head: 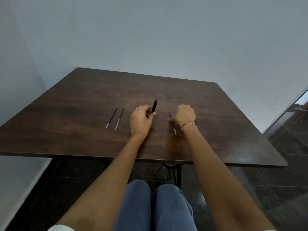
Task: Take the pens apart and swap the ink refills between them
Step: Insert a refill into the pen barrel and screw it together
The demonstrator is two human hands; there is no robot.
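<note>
Left hand: gripping the black hollow plastic pen barrel, mouth tilted away
Right hand: seemingly pinching the thin blue ink refill lying on the brown wooden table, right of barrel, roughly parallel

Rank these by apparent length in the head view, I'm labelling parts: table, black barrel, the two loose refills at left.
1. table
2. blue refill and black refill: alike, so unranked
3. black barrel: visible part shortest, rest hidden in the left hand
</note>
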